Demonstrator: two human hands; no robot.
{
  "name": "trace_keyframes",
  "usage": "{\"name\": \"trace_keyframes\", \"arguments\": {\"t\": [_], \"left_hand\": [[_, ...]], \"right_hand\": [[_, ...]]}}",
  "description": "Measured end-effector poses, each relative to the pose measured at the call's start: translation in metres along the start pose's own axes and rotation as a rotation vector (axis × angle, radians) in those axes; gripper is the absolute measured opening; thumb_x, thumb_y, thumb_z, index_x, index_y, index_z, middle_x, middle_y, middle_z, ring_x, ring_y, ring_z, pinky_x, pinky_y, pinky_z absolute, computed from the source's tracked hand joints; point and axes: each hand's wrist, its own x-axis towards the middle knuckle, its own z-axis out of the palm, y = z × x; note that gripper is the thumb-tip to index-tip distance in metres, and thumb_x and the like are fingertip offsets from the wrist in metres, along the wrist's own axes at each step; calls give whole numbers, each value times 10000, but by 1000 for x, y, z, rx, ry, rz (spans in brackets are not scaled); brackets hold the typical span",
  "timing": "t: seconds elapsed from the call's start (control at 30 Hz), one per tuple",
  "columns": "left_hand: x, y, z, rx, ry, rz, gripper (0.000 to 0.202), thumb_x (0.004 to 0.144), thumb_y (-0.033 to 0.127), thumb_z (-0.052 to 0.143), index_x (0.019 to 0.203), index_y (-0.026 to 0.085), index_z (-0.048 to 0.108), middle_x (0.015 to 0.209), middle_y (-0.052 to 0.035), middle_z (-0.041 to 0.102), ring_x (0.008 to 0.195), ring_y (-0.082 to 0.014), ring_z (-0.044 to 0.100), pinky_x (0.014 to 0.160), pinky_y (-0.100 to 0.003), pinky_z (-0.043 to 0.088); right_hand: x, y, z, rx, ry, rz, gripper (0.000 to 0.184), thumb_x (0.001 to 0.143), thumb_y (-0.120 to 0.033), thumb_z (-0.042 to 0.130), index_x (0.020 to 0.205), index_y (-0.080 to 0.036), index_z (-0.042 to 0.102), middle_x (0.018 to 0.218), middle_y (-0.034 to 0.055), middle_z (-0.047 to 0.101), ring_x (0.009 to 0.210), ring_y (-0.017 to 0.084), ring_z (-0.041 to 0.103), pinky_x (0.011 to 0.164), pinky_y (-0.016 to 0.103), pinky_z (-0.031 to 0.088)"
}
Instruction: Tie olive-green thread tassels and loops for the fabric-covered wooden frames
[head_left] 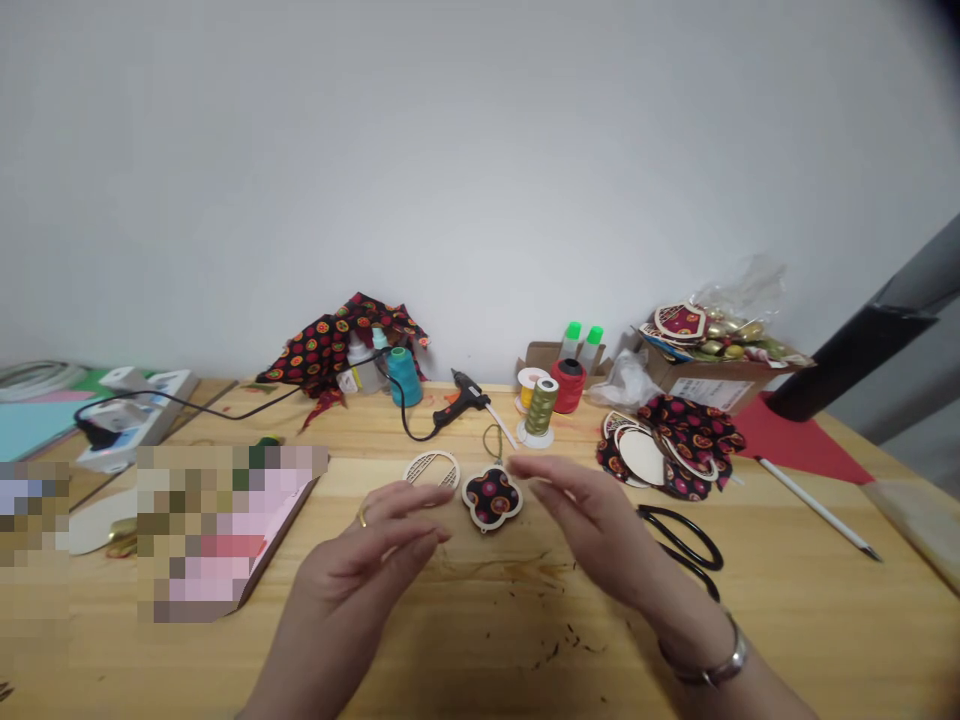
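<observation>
- So, the clover-shaped piece (492, 497) with the dark dotted fabric lies flat on the wooden bench (787, 590), right between the two hands.
- The left hand (375, 545) is just left of that piece. Its fingers are loosely spread and point at the piece, and it holds nothing. The fingertips end right at the piece's edge, but I can't tell if they actually touch. There's a ring on one finger.
- The right hand (592, 520) is just right of the piece, also relaxed and empty, with its fingers reaching over the piece's upper right corner. Again, I can't tell about contact. It has a bracelet at the wrist.
- A round wooden disc (431, 468) with a lattice cutout sits just up-left of the piece, nearly touching it.
- Black scissors (682, 545) lie to the right of the piece, beyond the right hand.
- The glue gun (465, 398) is behind the piece, with its cord running off to the left.
- An olive thread spool (541, 405) and a red spool (569, 385) stand behind and right of the piece, and a teal spool (405, 375) stands behind and left.
- A stack of fabric-covered shapes (671, 450) sits well to the right of the piece.
- A bunch of the same fabric (337, 340) is far behind it, against the wall.
</observation>
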Motion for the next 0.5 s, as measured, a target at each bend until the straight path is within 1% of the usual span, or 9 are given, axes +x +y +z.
{"name": "trace_keyframes", "arguments": {"t": [0.03,0.1,0.17,0.2,0.27,0.33,0.4,0.5], "left_hand": [[1,4,6,-19,-6,17,129,770,325,646,739,288,766,1195,-41,646,1149,-272,524,962,-373,414],[2,9,16,-60,10,35,114,767,299,657,730,296,765,1334,-18,541,1204,-267,479,944,-355,438],[2,10,25,-99,29,48,104,764,279,669,720,292,763,1382,-6,487,1221,-254,457,940,-333,443],[2,9,28,-122,31,46,102,765,274,672,720,286,763,1394,-5,472,1217,-250,454,938,-326,446],[3,6,32,-175,27,19,101,770,275,673,732,275,766,1405,-10,454,1190,-241,464,922,-312,454],[2,2,34,-244,29,-16,100,771,280,677,735,264,768,1394,-13,460,1154,-223,479,916,-294,451],[1,-1,35,-318,31,-44,86,766,273,688,732,260,766,1371,-5,477,1110,-189,493,923,-266,435],[0,-6,32,-408,44,-86,66,762,248,697,739,253,759,1357,4,487,1054,-149,505,924,-242,425]], "right_hand": [[-1,-7,8,117,-50,-6,293,923,-232,460,1160,-240,632,1141,46,672,1056,191,604,959,372,438],[-2,-20,21,327,-138,8,308,935,-251,459,1209,-269,598,1171,19,657,1085,170,590,975,347,430],[-3,-28,31,471,-192,42,309,932,-269,476,1218,-275,593,1172,12,651,1093,161,577,973,324,423],[-3,-29,34,511,-216,59,296,930,-279,479,1194,-265,613,1112,16,670,1041,157,594,939,312,440],[-3,-29,38,541,-245,90,252,918,-282,494,1074,-225,683,890,15,684,841,140,606,796,271,475],[-3,-25,40,518,-237,132,210,887,-282,536,914,-190,723,680,-14,598,648,108,522,636,226,439],[-5,-20,39,465,-185,193,178,836,-290,595,792,-169,719,598,-34,519,572,91,432,545,208,367],[-7,-12,34,388,-130,264,186,792,-303,621,723,-149,700,558,-38,486,542,90,388,504,212,311]]}}
